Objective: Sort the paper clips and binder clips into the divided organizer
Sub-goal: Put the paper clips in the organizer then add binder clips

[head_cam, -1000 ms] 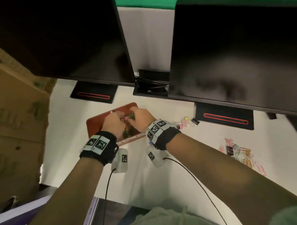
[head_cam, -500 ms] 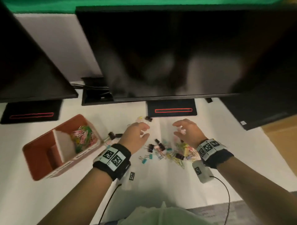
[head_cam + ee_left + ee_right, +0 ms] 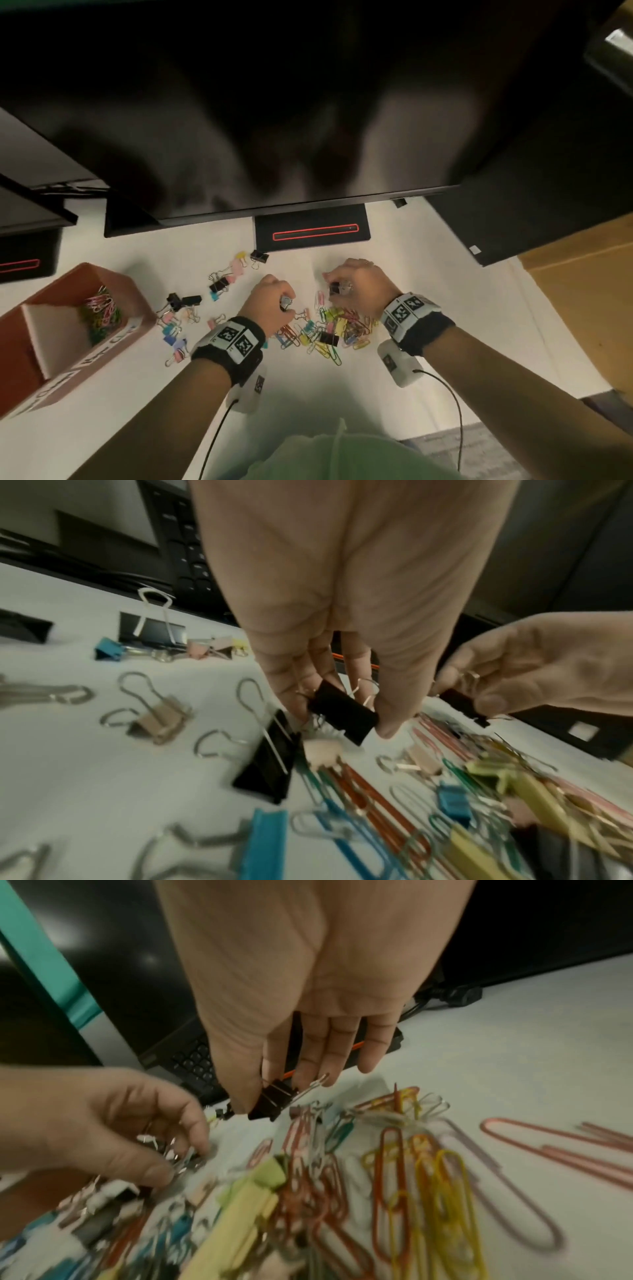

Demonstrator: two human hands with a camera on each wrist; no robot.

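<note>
A red-brown divided organizer point(image 3: 137, 308) sits at the left, with coloured paper clips point(image 3: 101, 310) in its far compartment. A mixed pile of clips point(image 3: 329, 334) lies on the white table between my hands. My left hand point(image 3: 284, 304) pinches a black binder clip point(image 3: 342, 715) between thumb and fingers just above the pile's left edge. At the pile's far side, my right hand point(image 3: 339, 289) pinches another black binder clip point(image 3: 270, 1099). Loose binder clips point(image 3: 185, 303) are scattered between the pile and the organizer.
Large dark monitors overhang the back of the table. A black stand base point(image 3: 311, 228) with a red line sits just beyond my hands. A cardboard box point(image 3: 582, 301) borders the table at the right. Wrist-camera cables trail toward me.
Both hands left the organizer and moved right to the clip pile. Half a second ago they hovered open over it; now each pinches a black binder clip.
</note>
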